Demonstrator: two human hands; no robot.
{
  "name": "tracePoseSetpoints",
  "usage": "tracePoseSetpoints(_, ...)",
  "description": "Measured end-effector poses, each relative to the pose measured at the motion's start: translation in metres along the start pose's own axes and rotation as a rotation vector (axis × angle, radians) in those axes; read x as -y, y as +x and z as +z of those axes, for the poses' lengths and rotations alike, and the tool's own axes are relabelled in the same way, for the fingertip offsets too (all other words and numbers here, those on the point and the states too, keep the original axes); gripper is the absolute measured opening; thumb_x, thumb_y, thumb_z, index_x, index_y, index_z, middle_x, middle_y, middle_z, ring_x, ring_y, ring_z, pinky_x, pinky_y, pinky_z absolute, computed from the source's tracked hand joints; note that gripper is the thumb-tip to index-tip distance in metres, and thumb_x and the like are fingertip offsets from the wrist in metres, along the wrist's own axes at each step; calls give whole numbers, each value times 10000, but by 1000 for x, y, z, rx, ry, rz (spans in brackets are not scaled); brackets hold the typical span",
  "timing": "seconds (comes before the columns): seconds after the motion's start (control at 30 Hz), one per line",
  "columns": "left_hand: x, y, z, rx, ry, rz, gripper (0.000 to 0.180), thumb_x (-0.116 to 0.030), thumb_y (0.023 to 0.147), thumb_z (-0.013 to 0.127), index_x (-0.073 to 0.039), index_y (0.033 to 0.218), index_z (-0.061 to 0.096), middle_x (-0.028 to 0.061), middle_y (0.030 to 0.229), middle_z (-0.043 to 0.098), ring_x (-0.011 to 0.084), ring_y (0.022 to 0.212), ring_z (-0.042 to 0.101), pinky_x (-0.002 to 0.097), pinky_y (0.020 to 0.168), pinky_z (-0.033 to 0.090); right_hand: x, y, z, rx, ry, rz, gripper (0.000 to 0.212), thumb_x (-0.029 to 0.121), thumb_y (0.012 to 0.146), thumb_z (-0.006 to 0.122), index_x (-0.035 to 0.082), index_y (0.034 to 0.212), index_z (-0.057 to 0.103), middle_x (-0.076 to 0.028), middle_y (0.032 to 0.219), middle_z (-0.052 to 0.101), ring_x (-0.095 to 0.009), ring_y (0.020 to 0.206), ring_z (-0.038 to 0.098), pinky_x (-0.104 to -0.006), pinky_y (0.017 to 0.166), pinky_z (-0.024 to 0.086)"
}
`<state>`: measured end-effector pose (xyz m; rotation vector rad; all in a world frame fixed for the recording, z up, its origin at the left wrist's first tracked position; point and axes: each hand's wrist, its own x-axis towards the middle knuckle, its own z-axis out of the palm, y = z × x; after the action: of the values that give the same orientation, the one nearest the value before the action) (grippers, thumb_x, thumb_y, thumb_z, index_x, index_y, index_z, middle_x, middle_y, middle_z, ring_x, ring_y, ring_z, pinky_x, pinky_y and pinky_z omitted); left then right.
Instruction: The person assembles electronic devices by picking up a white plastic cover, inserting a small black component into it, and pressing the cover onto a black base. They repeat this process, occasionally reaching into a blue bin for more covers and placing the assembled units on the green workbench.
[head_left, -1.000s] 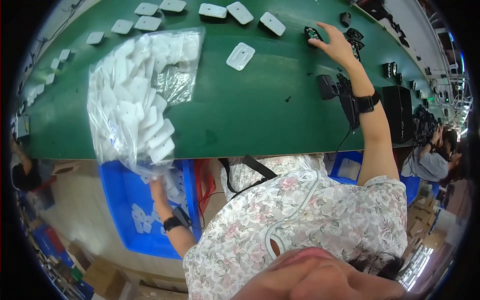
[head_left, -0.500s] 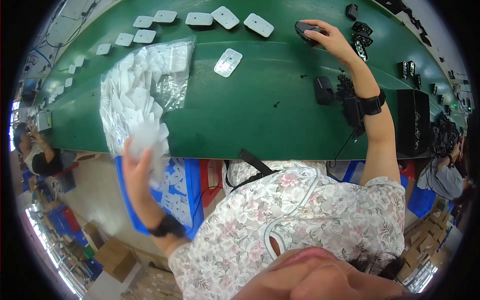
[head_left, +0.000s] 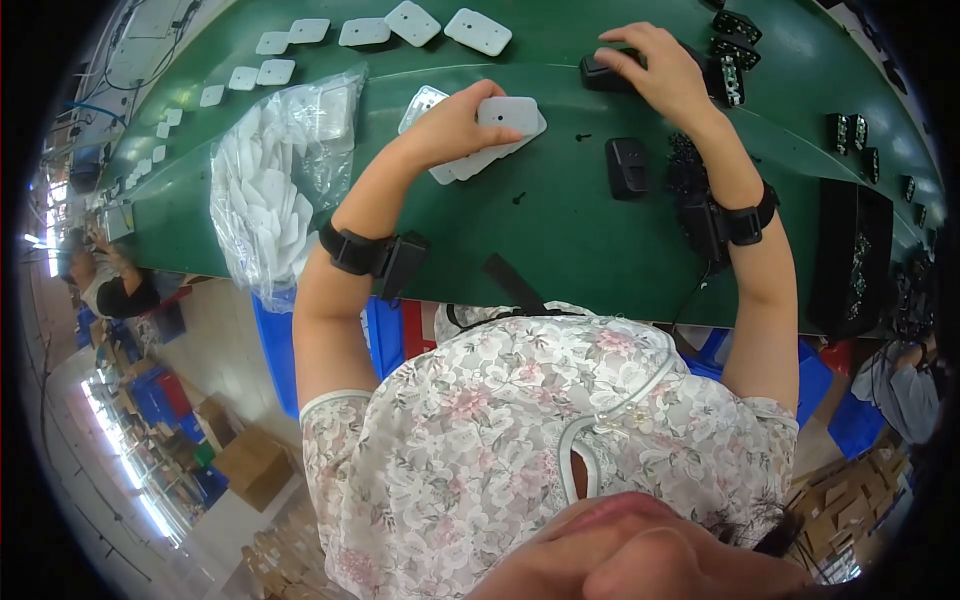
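Note:
Several flat white plastic plates (head_left: 513, 112) are gripped in my left hand (head_left: 455, 122), its thumb over the top one. They fan out above the table, and another white plate (head_left: 424, 100) lies partly hidden behind that hand. Farther right, my right hand (head_left: 665, 75) is over a black plastic casing (head_left: 603, 76), thumb and fingers apart; whether they touch it is hard to see. A second black casing (head_left: 627, 168) lies nearer me, beside a pile of small black parts (head_left: 686, 165) partly covered by my right forearm.
A clear plastic bag (head_left: 345, 120) of white plates lies at the left. A row of white plates (head_left: 365, 32) runs along the far side of the green table (head_left: 420, 235). Black casings with circuit boards (head_left: 733, 80) stand at right, near a black box (head_left: 838, 240). Two small dark pieces (head_left: 519, 198) lie mid-table.
My left hand has moved from the bag's near end to mid-table, carrying white plates. My right hand has loosened from the black casing, which now lies on the table.

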<state>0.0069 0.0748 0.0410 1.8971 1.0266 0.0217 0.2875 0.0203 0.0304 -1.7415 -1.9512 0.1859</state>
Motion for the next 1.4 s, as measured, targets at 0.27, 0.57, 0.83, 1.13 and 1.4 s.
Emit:
tracePoseSetpoints(0.27, 6, -23, -8, -176, 410, 76, 423, -300, 797, 730, -101, 1139, 581, 83, 1090, 618, 248, 957, 597, 356, 772, 497, 6, -13, 3, 112, -141, -140, 385, 182, 803, 677, 133, 1173, 584, -21, 1118, 578, -248, 1051, 523, -357, 900, 459)
tracePoseSetpoints(0.57, -7, -38, 34, -339, 731, 601, 490, -105, 692, 729, -108, 1156, 573, 48, 1148, 571, 259, 1123, 508, 389, 944, 406, 6, -12, -7, 136, -189, -204, 504, 67, 786, 671, 137, 1261, 517, -55, 1098, 572, -268, 1045, 523, -367, 891, 461)
tracePoseSetpoints(0.83, -5, -25, 43, -449, 717, 655, 455, -109, 716, 708, -78, 1148, 568, 55, 1057, 570, 240, 1020, 523, 381, 874, 422, 6, -18, -18, -58, 102, 19, 436, 131, 815, 682, 111, 1234, 563, -84, 1102, 616, -229, 1026, 590, -321, 889, 467)
tracePoseSetpoints(1.13, -14, -37, 61, -219, 830, 662, 503, -239, 707, 733, -74, 1148, 556, 72, 1054, 528, 245, 995, 504, 346, 819, 423, 3, -36, -24, -76, 205, 192, 402, 141, 823, 681, 104, 1210, 581, -56, 1129, 619, -199, 1033, 596, -309, 865, 477)
tracePoseSetpoints(1.4, -15, -37, 55, -305, 575, 632, 261, -110, 786, 649, -41, 1036, 616, 81, 920, 568, 270, 906, 527, 368, 780, 461, 8, -43, -15, 40, -71, 4, 414, 136, 806, 681, 124, 1203, 566, -68, 1115, 594, -275, 1070, 554, -344, 911, 455)
